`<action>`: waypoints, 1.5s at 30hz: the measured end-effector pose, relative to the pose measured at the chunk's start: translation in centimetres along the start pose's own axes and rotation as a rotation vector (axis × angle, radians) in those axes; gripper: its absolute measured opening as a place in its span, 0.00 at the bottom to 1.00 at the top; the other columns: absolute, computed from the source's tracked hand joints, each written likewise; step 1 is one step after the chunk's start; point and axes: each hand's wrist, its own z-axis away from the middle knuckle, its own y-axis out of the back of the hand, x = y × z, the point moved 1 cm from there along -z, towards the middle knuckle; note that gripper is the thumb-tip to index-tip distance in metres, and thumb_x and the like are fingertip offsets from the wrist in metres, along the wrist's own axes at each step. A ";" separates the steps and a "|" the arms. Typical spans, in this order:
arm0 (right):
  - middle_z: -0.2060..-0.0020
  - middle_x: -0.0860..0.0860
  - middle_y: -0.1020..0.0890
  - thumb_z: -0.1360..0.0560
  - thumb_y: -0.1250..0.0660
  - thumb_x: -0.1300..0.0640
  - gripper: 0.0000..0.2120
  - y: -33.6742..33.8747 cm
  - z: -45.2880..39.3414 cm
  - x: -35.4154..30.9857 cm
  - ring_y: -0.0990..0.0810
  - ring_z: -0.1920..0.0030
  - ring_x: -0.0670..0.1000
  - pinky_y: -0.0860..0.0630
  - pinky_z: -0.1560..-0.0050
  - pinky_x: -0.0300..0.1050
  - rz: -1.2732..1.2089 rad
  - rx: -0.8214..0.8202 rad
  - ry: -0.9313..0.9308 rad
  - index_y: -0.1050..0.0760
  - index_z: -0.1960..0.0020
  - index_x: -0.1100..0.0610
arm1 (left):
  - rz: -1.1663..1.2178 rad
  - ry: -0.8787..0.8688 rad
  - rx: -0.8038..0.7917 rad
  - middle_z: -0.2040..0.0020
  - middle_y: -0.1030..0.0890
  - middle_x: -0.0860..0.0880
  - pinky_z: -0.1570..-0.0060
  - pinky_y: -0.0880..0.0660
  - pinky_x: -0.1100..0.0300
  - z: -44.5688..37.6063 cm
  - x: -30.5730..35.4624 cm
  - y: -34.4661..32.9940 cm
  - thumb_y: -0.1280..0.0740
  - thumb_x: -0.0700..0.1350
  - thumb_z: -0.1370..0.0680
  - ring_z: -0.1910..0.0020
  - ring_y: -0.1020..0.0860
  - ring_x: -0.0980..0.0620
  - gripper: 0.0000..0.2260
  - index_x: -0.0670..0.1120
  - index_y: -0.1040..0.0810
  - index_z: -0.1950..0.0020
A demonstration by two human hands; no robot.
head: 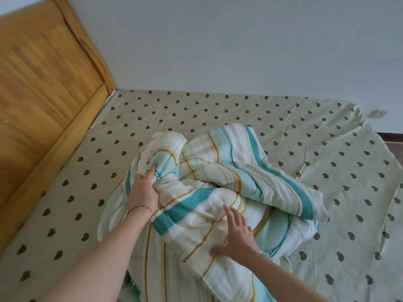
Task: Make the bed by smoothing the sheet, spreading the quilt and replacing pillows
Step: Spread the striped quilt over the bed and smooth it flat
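Filling the upper view, a pale wall (239, 40) meets the bed, whose wooden headboard (43, 83) stands at left. A heart-dotted sheet (196, 110) covers the mattress, creased toward the right. Bunched mid-bed lies the striped quilt (218, 182). The left hand (142, 190) grips a fold; the right hand (236, 234) rests flat, fingers straight, upon it.

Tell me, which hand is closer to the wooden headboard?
Left. The left hand grips the bunched quilt on the side toward the headboard; the right hand rests flat on the quilt, farther away.
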 end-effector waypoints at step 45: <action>0.35 0.48 0.25 0.23 0.36 0.58 0.28 0.5 -14.8 -3.3 0.29 0.33 0.53 0.36 0.35 0.54 0.427 0.182 0.180 0.39 0.26 0.45 | -0.483 -0.739 -0.070 0.29 0.29 0.50 0.27 0.60 0.42 7.7 4.9 -7.5 0.39 0.52 0.22 0.26 0.38 0.48 0.25 0.51 0.37 0.25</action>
